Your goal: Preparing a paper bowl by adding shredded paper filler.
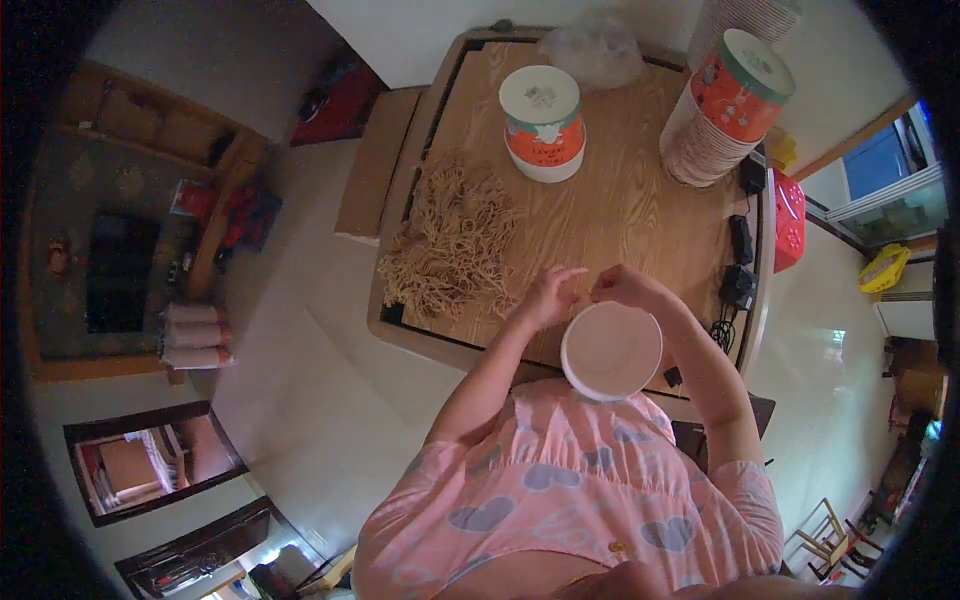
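A white round paper tub (612, 352) stands close against my body at the table's near edge, its open mouth toward me. Just beyond its rim are both hands, a small gap between them. My left hand (550, 298) has its fingers apart, the index finger stretched to the right. The fingers of my right hand (625, 287) are pinched together by the tub's rim; anything between them is too small to see. Left of my left hand lies a tangled heap of tan twisted cords (455, 240), a few loose ends trailing toward that hand.
An orange, green and white tub (545, 140) stands on the wooden table (610, 220). Tall stacks of tubs (700, 140) rise at the far right. A clear plastic bag (592, 55) lies at the back. Black power adapters (740, 285) and cables line the right edge beside a red stool (789, 222).
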The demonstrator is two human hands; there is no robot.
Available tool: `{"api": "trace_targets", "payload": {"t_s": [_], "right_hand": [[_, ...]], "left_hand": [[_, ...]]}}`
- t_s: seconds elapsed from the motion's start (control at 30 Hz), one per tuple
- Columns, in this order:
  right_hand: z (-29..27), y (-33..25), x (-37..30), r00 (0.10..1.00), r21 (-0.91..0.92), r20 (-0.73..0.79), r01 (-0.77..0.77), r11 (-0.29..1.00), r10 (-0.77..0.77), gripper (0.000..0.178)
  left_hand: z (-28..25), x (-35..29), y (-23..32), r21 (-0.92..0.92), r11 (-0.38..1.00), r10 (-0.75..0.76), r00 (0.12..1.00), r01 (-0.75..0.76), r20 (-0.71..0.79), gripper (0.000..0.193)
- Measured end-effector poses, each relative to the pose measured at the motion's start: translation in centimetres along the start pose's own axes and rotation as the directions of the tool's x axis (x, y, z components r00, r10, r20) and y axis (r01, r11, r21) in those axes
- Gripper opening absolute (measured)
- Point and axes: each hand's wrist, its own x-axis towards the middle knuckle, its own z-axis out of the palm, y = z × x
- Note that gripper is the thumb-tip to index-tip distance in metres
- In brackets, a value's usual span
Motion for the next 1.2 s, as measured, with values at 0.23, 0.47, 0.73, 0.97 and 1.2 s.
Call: {"api": "trace_targets", "payload": {"t_s": [0.23, 0.47, 0.73, 0.97, 1.2], "right_hand": [[-0.3, -0.3, -1.0, 0.998, 0.041, 0.038, -0.052, 0.998, 0.051, 0.018], [0.3, -1.1, -1.8, 0.994, 0.389, 0.057, 0.068, 0.919, -0.097, 0.016], [-0.3, -5.0, -5.8, 0.965, 0.307, -0.078, 0.261, 0.915, -0.249, 0.019], [1.1, -4.0, -6.7, 0.972, 0.172, -0.103, 0.229, 0.958, -0.214, 0.019], [1.1, -3.0, -6.2, 0.963, 0.160, -0.051, 0.270, 0.949, -0.266, 0.017]], "left_hand": [[0.4, -0.5, 2.1, -0.145, 0.958, -0.200, 0.939, 0.247, 0.278, 0.011], [0.3, -1.1, 3.0, -0.129, 0.952, -0.264, 0.959, 0.276, 0.100, 0.007], [-3.9, 0.0, 10.2, -0.270, 0.912, -0.303, 0.950, 0.310, 0.068, 0.008], [-3.8, -1.9, 9.0, -0.349, 0.909, -0.198, 0.973, 0.229, 0.121, 0.007], [-3.1, -1.8, 9.6, -0.233, 0.958, -0.161, 0.986, 0.165, 0.039, 0.006]]}}
